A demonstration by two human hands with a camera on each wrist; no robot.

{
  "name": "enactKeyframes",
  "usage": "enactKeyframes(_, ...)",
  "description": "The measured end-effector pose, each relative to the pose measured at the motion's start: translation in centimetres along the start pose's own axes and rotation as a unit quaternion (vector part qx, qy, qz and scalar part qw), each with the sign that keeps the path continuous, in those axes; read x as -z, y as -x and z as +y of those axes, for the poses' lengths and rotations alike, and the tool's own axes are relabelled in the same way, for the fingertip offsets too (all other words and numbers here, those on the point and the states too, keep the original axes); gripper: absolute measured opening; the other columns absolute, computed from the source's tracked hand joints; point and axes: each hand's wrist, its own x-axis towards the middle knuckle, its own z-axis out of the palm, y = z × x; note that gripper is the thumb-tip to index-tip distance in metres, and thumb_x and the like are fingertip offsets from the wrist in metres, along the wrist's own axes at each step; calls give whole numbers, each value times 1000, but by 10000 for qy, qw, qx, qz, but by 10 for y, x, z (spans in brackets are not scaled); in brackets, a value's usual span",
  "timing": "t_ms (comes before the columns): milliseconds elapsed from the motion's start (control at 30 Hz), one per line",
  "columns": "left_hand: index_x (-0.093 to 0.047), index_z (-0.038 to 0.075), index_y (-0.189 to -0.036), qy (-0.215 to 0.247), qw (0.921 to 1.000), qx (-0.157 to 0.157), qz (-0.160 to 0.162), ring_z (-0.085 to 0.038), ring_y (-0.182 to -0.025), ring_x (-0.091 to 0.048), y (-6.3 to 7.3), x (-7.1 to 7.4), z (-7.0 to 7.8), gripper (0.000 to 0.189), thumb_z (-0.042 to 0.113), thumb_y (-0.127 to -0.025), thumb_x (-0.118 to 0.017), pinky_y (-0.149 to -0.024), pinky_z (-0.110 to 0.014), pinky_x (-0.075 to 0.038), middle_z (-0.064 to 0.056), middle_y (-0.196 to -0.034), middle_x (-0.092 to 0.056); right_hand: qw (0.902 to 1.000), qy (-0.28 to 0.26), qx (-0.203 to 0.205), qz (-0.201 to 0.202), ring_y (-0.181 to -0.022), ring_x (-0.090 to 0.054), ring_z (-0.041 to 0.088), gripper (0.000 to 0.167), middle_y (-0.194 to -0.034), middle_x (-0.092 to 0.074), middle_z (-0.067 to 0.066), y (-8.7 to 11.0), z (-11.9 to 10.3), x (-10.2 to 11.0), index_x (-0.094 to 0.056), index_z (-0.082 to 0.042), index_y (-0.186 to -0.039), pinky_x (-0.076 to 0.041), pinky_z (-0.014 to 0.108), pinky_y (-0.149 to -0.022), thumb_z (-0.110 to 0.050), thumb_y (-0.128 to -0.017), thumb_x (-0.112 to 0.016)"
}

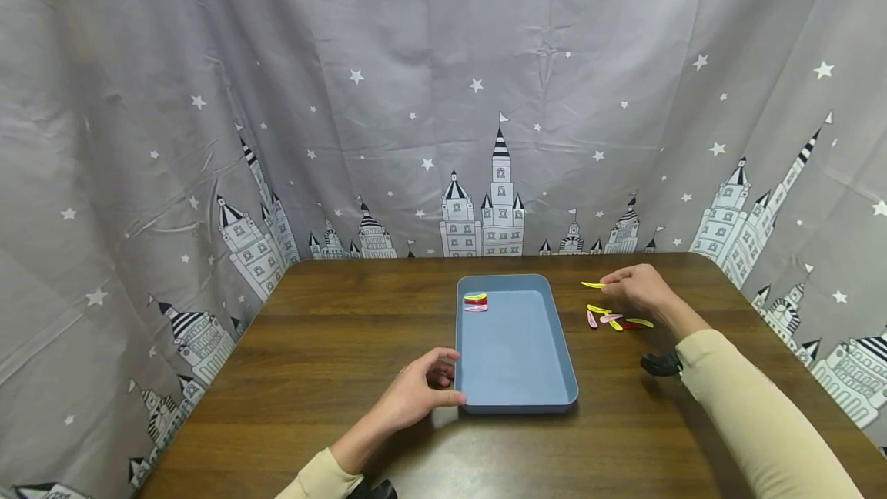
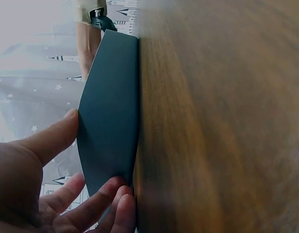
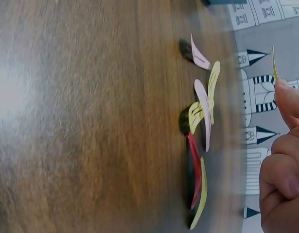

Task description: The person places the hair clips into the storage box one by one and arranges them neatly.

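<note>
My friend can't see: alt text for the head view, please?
A person's right hand pinches a yellow hair clip near scattered clips on a wooden table; the left hand touches a blue tray holding yellow, red and pink clips.

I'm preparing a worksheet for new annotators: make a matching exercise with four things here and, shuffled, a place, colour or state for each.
1. left hand
2. right hand
3. tray
4. curtain

A. blue, on the wooden table
B. grey, printed with stars
C. pinching a yellow clip
D. touching the tray's rim

Pairs: 1-D; 2-C; 3-A; 4-B
</note>
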Motion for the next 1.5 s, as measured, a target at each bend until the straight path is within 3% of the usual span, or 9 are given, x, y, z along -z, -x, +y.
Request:
enactKeyframes(300, -60, 11, -130, 9, 10000, -57, 11, -21, -96, -65, 2, 0, 2, 58, 26, -81, -85, -85, -35, -51, -8, -111, -69, 9996, -139, 232, -70, -100, -54, 26, 32, -122, -66, 22, -2, -18, -4, -73, 3, -114, -44, 30, -79, -20, -93, -71)
enactKeyframes(667, -60, 12, -131, -23, 10000, 35, 23, -21, -98, -64, 1, 0, 4, 58, 27, -81, -85, -84, -32, -49, -7, -112, -69, 9990, -211, 318, -250, -112, -56, 29, 32, -124, -67, 20, -1, -39, -12, -73, 1, -115, -43, 40, -93, -22, -93, -72)
enactKeyframes(967, -60, 12, -130, 22, 10000, 16, 36, -23, -98, -64, 2, 0, 5, 58, 25, -80, -86, -83, -33, -49, -9, -111, -69, 9980, -423, 235, -404, -101, -57, 21, 29, -120, -69, 16, -2, -56, -23, -73, -2, -115, -44, 33, -82, -21, -93, -72)
enactKeyframes(1000, -60, 12, -131, 18, 10000, 28, 36, -23, -98, -64, 2, 0, 5, 58, 25, -80, -86, -83, -32, -48, -9, -111, -69, 9978, -456, 208, -433, -93, -55, 19, 29, -118, -69, 15, -2, -58, -25, -73, -2, -115, -43, 31, -77, -22, -93, -72)
enactKeyframes(1100, -60, 12, -130, 18, 10000, 26, 48, -22, -97, -64, 2, 0, 5, 58, 25, -80, -86, -82, -32, -48, -8, -111, -69, 9972, -528, 204, -495, -89, -54, 16, 30, -115, -70, 13, -4, -63, -29, -73, -2, -115, -44, 31, -75, -21, -92, -73)
enactKeyframes(1200, -60, 12, -130, 29, 10000, 20, 55, -23, -97, -64, 2, 0, 5, 58, 25, -80, -86, -82, -32, -48, -9, -112, -69, 9970, -499, 279, -517, -96, -57, 23, 29, -116, -71, 14, -6, -66, -34, -74, -1, -114, -47, 38, -83, -21, -92, -73)
enactKeyframes(1333, -60, 12, -130, 29, 10000, 20, 71, -23, -97, -64, 2, 0, 4, 58, 24, -80, -86, -82, -32, -48, -9, -112, -69, 9968, -460, 403, -518, -116, -58, 33, 28, -122, -69, 18, -7, -73, -42, -74, -1, -113, -44, 52, -100, -20, -93, -72)
enactKeyframes(1433, -60, 12, -130, 9, 10000, 29, 76, -22, -97, -64, 2, 0, 4, 58, 25, -80, -86, -83, -32, -48, -8, -111, -69, 9968, -408, 460, -507, -112, -58, 29, 27, -121, -69, 16, -8, -79, -47, -75, -3, -111, -46, 50, -97, -20, -92, -73)
enactKeyframes(1500, -60, 12, -130, 11, 10000, 39, 73, -22, -97, -64, 2, 1, 4, 58, 26, -80, -86, -83, -33, -48, -8, -111, -69, 9968, -428, 440, -522, -94, -56, 24, 26, -109, -68, 12, -9, -83, -50, -75, -4, -111, -47, 44, -87, -21, -91, -74)
